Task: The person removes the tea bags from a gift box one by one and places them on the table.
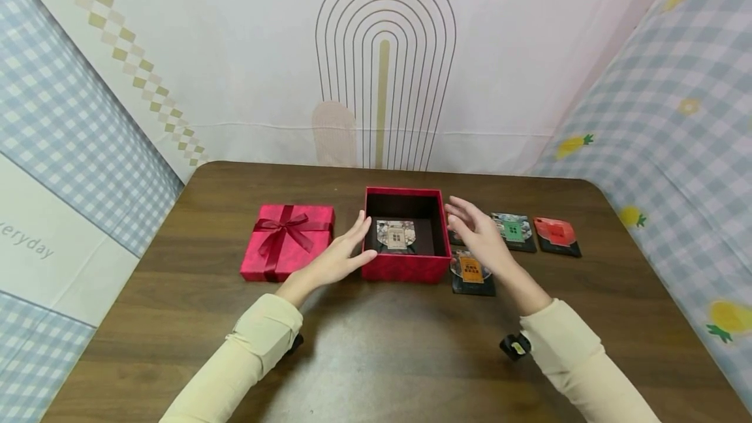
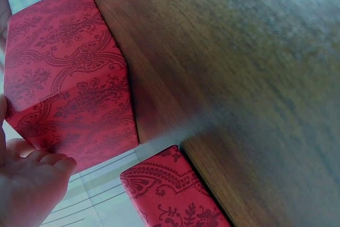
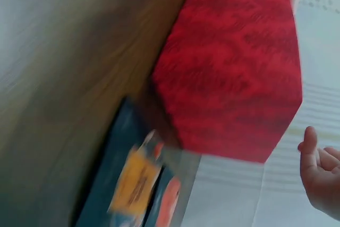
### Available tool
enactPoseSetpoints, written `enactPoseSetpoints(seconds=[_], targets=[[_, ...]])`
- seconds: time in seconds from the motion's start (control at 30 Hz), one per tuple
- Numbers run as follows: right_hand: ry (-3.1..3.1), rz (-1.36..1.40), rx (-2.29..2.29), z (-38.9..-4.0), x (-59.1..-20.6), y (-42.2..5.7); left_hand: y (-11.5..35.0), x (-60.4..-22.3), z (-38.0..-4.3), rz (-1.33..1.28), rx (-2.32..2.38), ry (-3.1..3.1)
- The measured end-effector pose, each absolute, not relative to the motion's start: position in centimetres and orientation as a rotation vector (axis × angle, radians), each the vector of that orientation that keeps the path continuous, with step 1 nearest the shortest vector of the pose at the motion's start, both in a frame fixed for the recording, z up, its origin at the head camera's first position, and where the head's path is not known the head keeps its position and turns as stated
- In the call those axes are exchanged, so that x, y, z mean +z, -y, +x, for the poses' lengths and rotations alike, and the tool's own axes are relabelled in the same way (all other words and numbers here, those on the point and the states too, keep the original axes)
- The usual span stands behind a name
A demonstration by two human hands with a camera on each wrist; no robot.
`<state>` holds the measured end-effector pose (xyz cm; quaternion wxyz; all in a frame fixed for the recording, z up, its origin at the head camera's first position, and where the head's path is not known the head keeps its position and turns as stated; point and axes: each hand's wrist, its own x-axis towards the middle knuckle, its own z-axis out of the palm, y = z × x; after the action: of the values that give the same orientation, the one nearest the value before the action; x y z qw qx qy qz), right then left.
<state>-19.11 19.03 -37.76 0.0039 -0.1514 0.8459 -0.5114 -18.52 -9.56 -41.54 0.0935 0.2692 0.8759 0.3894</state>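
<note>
A red gift box (image 1: pixel 405 271) with a dark interior stands uncovered on the table. Inside it lies a flat packet (image 1: pixel 395 235) with a beige label. My left hand (image 1: pixel 336 254) rests against the box's left side, fingers extended along the wall and thumb near the front corner. Just off the right side is my right hand (image 1: pixel 483 239), its fingers loosely bent and holding nothing; the right wrist view shows a gap between this hand (image 3: pixel 323 171) and the box (image 3: pixel 234 67). Close by the right hand lies a dark packet with an orange label (image 1: pixel 472 271).
The red lid (image 1: pixel 252 260) with a ribbon bow (image 1: pixel 286 230) lies left of the box. Right of the box are a green-labelled packet (image 1: pixel 514 232), a red packet (image 1: pixel 557 236) and another packet partly hidden by my right hand. Patterned cloth (image 1: pixel 258 70) hangs behind the wooden table (image 1: pixel 376 351).
</note>
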Motion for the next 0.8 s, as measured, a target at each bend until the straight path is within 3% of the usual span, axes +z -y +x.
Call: enactPoseSetpoints(seconds=[0.4, 0.8], targets=[[-2.308, -0.354, -1.732, -21.6, -38.1, -14.0, 9.5, -41.6, -18.5, 0.798, 1.149, -2.604], [-2.553, -0.385, -1.174, -23.7, -40.2, -11.7, 9.5, -41.5, -18.5, 0.787, 1.167, -2.597]])
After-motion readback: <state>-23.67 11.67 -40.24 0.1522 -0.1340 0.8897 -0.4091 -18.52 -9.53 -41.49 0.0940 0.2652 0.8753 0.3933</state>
